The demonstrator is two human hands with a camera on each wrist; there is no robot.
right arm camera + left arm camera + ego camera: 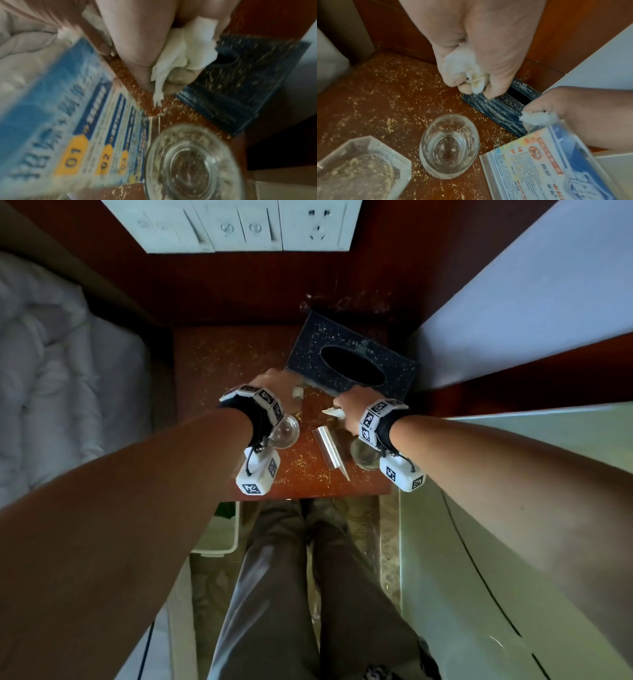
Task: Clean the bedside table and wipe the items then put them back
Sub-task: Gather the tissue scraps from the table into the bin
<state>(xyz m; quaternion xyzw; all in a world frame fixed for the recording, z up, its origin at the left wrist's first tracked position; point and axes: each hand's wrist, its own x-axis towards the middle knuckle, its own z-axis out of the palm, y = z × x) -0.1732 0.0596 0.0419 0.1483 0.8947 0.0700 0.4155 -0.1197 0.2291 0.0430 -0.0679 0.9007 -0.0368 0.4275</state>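
Note:
The red-brown bedside table (212,361) is strewn with yellowish crumbs. A black speckled tissue box (349,364) lies at its back right, also dusted with crumbs. My left hand (274,385) grips a crumpled white tissue (467,70), and its fingertips touch the box's near left edge (496,108). At the box's near right corner, my right hand (349,405) holds a second white tissue (188,54). One dusty glass (449,146) stands under my left wrist. Another glass (193,162) stands under my right. A blue printed sign stand (330,448) sits between them.
A square glass ashtray (359,167) with crumbs sits at the table's near left. A bed with a white duvet (51,354) is on the left. A wall switch panel (246,224) hangs behind. A white bin (219,529) stands below the table's front edge.

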